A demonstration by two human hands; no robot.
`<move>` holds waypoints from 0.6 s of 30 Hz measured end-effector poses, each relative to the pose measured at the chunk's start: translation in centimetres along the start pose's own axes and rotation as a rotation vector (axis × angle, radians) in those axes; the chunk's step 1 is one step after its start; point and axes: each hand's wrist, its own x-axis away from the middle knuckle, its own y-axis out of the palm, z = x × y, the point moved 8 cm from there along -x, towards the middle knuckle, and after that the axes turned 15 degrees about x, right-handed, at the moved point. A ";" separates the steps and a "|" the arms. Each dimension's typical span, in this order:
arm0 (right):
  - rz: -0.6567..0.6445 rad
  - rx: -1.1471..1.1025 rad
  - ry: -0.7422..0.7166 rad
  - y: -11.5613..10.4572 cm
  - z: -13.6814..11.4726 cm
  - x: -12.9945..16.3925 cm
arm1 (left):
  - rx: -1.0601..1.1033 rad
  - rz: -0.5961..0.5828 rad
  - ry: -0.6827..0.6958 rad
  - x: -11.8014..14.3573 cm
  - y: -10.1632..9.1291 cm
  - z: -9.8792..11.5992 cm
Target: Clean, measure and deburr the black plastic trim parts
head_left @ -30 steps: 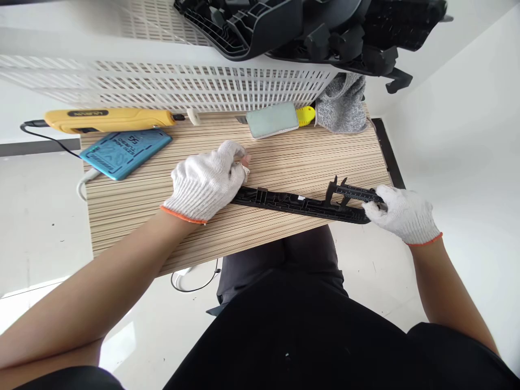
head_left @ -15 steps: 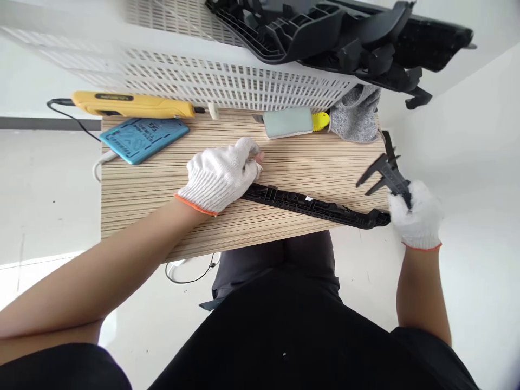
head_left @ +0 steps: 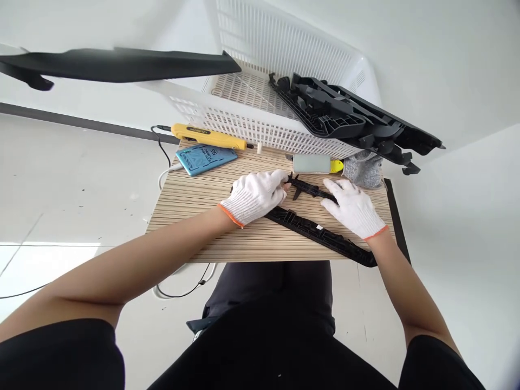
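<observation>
The right hand (head_left: 354,207) has carried the black caliper (head_left: 311,189) from the counter's right edge to its middle, where both gloved hands' fingers grip it, left hand (head_left: 252,196) at its jaw end. A long black trim strip (head_left: 320,235) lies on the striped wood counter (head_left: 195,200); white basket (head_left: 260,127) behind, pale floor around.

the blue card (head_left: 206,158) on the counter (head_left: 195,206) carries pale print, of which only a large "5g"-like mark can be made out; the rest is too small. the dark label on the yellow tool (head_left: 209,136) is unreadable.
</observation>
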 end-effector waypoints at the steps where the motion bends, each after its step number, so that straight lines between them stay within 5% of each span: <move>1: 0.034 -0.002 0.027 -0.7 0.2 0.5 | -0.007 -0.002 -0.008 0.0 0.0 0.0; 3: 0.039 -0.067 0.058 -1.6 0.4 2.2 | -0.022 -0.012 -0.020 -0.1 0.0 -0.1; 9: -0.295 -0.182 -0.091 -0.4 -3.3 7.5 | -0.041 -0.020 0.028 0.0 0.3 0.2; 13: -0.453 -0.135 -0.094 1.3 -4.8 8.3 | -0.070 0.041 0.248 0.3 -0.1 2.2; 18: -0.317 -0.105 -0.114 -0.2 -3.6 8.8 | -0.145 0.259 0.515 1.2 -4.1 4.9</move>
